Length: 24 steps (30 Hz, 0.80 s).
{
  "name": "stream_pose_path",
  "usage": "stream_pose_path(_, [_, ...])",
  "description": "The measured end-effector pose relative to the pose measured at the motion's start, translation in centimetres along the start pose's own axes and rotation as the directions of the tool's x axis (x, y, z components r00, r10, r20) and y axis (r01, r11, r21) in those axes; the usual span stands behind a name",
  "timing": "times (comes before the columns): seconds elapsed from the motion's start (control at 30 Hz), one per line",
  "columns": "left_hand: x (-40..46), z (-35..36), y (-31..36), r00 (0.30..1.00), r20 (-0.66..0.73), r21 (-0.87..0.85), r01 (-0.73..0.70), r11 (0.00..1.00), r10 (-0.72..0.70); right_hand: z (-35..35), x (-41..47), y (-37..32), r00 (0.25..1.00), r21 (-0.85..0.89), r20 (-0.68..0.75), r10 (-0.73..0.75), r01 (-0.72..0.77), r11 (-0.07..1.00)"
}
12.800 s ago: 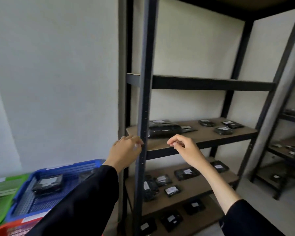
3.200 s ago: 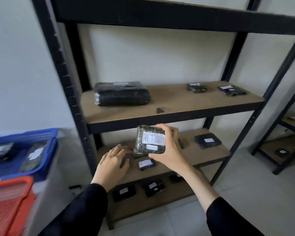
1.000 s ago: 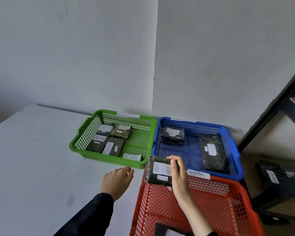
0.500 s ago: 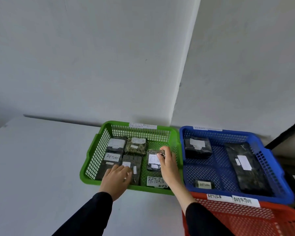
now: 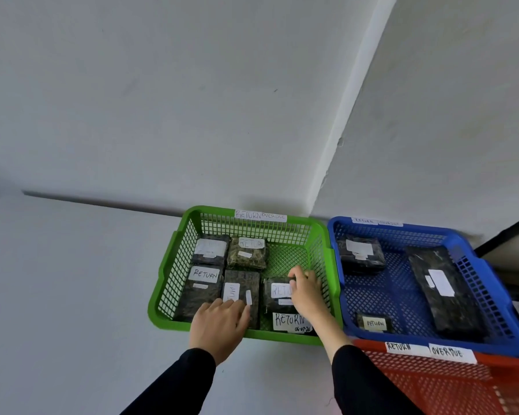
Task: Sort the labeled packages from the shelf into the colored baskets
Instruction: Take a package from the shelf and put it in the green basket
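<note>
1. Head view: my right hand (image 5: 304, 292) lies on the RETURN package (image 5: 277, 295), fingers curled over its far right edge and pinching it as it sits on the floor of the green basket (image 5: 174, 262), in the near right part of that basket.
2. My left hand (image 5: 218, 320) rests over the green basket's near rim, fingers loosely straight and touching the near end of the upright-labelled package (image 5: 241, 292); it grips nothing.
3. The package I am placing sits just right of that one; three other packages fill the green basket's left and far side, and the far right corner shows bare mesh.
4. To finish well, I judge I should let the package lie flat, label up, then uncurl the fingers and lift straight up, so it does not drag or tip onto its neighbour.
5. Right of the green basket stands the blue basket (image 5: 492, 283) with three packages; nearer me than that, the red basket (image 5: 432, 384).
6. All the baskets sit on a white table (image 5: 72, 295) against the wall.
</note>
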<state>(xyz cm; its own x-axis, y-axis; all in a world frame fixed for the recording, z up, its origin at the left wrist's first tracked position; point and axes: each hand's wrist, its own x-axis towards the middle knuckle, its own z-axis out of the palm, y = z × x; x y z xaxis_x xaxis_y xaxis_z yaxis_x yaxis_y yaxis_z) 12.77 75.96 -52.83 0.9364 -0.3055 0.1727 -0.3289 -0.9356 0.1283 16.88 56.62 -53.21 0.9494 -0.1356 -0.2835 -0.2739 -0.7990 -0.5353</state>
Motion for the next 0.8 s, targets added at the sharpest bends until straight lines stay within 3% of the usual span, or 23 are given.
stream_pose_path(0.07, [0.0, 0.1, -0.1, 1.000, 0.000, 0.003, 0.000, 1.000, 0.000, 0.0, -0.1, 0.2, 0.999, -0.159, -0.007, -0.054, 0.052, 0.986])
stream_pose_path(0.27, [0.0, 0.2, -0.1, 1.000, -0.003, 0.003, 0.011, 1.000, -0.011, 0.9, -0.4, -0.4, 0.983, -0.226, 0.057, -0.175, 0.184, 0.957])
stream_pose_path(0.37, [0.1, -0.1, -0.1, 1.000, 0.017, 0.017, 0.010, 1.000, -0.010, 1.4, -0.7, -0.7, 0.985, -0.341, 0.123, -0.122, 0.157, 0.927])
stream_pose_path(0.6, [0.1, -0.7, 0.0, 0.991, 0.129, -0.029, 0.024, 0.999, -0.020, 0.8, -0.2, -2.9, 0.967, -0.392, 0.247, 0.068, 0.035, 0.919])
stream_pose_path(0.7, [0.6, -1.1, -0.2, 0.965, 0.260, -0.099, -0.008, 0.995, 0.033, -0.4, -0.6, -2.8, 0.943, -0.275, 0.327, 0.066, 0.028, 0.961])
stream_pose_path(0.8, [1.2, -2.0, -0.9, 0.938, 0.346, -0.320, 0.085, 0.944, 0.032, -3.9, -2.7, -2.7, 0.963, -0.050, 0.269, -0.022, 0.037, 0.998])
